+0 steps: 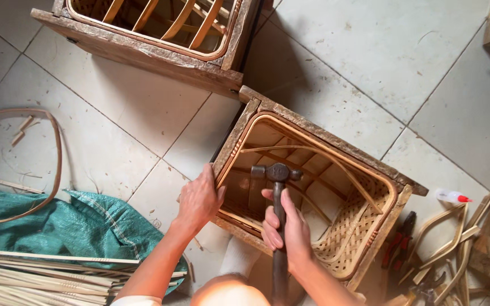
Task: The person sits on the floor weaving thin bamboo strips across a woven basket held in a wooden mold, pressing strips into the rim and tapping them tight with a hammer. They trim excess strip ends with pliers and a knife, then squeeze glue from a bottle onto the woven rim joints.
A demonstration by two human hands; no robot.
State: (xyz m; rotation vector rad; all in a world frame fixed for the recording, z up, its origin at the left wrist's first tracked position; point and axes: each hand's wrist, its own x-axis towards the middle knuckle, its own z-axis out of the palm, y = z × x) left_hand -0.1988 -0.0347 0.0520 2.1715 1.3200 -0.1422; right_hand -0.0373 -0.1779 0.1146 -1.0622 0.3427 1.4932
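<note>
Centrally in the lower half of the frame, the right hand (283,226) is wrapped around the handle of a hammer (278,215), fingers closed on the shaft just below the head. The hammer's long axis runs nearly vertical in the picture: the handle extends down to the bottom edge, and the dark metal head sits at the top, crosswise, with its ends pointing left and right. The head lies over the open mouth of a woven bamboo basket (358,226) set inside a rough wooden frame (336,136), near the frame's left corner. The left hand (199,198) rests on that left rim, fingers curled over the edge, gripping it. A second frame with basket (143,48) stands at upper left. Bamboo strips (41,275) and a green sack (80,224) lie at lower left; a small glue bottle (452,196) and pliers (397,241) lie at right.
</note>
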